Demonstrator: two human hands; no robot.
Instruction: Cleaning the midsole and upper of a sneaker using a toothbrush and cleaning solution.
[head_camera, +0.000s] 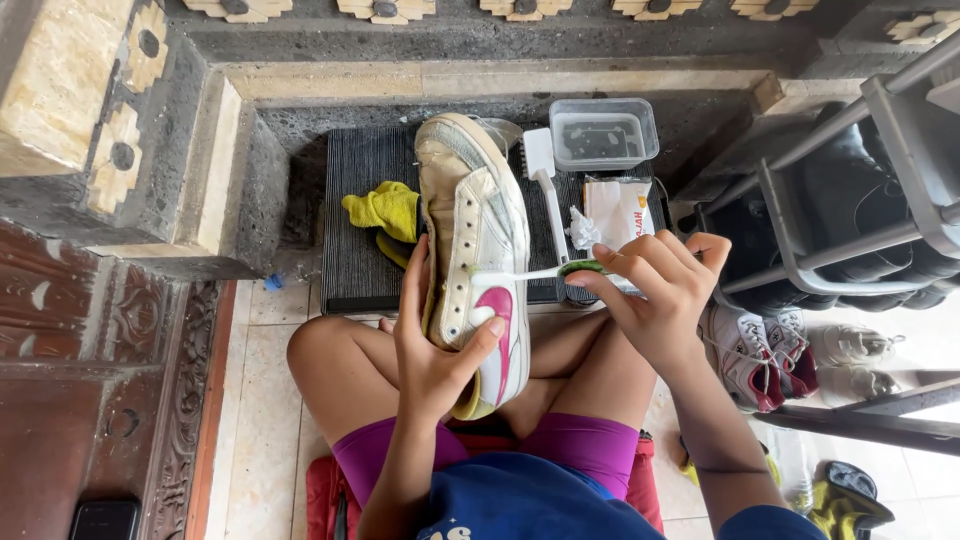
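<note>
Seated person's left hand (432, 350) grips white sneaker (478, 250); right hand (655, 290) scrubs it with toothbrush (535, 271).
Sneaker with pink side mark stands toe-up over the lap, left fingers wrapped around its heel end, thumb on the pink mark. Right fingers pinch the green-handled toothbrush, bristle end touching the shoe's side. Dark ribbed mat (355, 240) lies on the floor behind, carrying a yellow cloth (385, 208), white scrub brush (545, 185) and clear plastic tub (603, 132). Shoe rack (850, 190) stands at right.

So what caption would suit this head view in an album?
Left hand holds a white shoe while right hand scrubs it with a toothbrush.
</note>
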